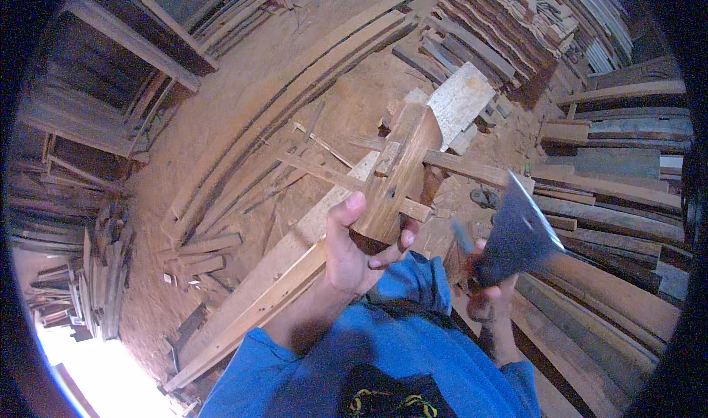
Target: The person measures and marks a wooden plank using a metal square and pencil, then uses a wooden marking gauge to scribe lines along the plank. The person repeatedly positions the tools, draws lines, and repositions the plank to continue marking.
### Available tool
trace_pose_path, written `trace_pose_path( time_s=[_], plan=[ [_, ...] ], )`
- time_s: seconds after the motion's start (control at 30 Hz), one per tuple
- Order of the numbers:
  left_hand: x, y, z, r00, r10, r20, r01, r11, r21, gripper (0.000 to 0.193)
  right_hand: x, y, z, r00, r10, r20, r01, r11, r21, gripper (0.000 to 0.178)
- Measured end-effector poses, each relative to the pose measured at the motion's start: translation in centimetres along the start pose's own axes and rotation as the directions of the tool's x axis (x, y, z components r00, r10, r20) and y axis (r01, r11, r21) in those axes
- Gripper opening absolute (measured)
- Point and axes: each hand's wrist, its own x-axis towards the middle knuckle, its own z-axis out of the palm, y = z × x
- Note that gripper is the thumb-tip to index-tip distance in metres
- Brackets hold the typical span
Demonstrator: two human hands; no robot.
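Observation:
In front of me, my left hand [350, 259] is closed round the near end of a thick brown wooden block [394, 185] with two thin bars passing crosswise through it. My thumb lies along its left side and my fingertips show on the right. A pale plank [463, 93] shows beyond the block. On the right, my right hand [490, 289] grips a dark, wedge-shaped metal blade [520, 230], raised with its bright wide edge away from the hand. The blade hides some of the fingers, and a handle is hard to make out.
A long light beam [258, 307] runs from below my left wrist to the lower left. Stacked boards [612, 174] line the right side, with wavy-edged planks [501, 34] at the far right. Long curved timbers [295, 86] and scraps lie on the brown dirt floor [177, 174].

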Motion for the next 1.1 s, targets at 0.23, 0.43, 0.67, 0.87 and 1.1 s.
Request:
trace_pose_path(
  time_s=[0.23,0.43,0.67,0.87,1.1],
  plan=[
    [-0.5,0.9,-1.3,0.982,0.162,0.093,-0.183,0.933,0.309,0.089,2.9,-5.7,-5.5,0.9,-0.324,0.291,0.406,0.382,-0.83,0.058],
    [-0.7,0.8,-1.4,0.978,0.167,0.123,-0.204,0.887,0.415,0.098,3.2,-6.5,-6.1,0.907,-0.302,0.293,0.395,0.365,-0.843,0.056],
    [-1.3,0.9,-1.3,0.972,0.19,0.135,-0.231,0.861,0.454,0.096,3.5,-7.2,-5.5,0.934,-0.258,0.249,0.338,0.404,-0.85,0.055],
    [-1.7,0.7,-1.0,0.971,0.217,0.102,-0.239,0.854,0.462,0.091,3.3,-6.8,-5.5,0.928,-0.272,0.255,0.353,0.422,-0.835,0.054],
    [-2.2,0.5,-1.6,0.974,0.2,0.105,-0.226,0.847,0.482,0.08,3.2,-6.9,-5.9,0.923,-0.256,0.288,0.375,0.415,-0.829,0.055]
  ],
)
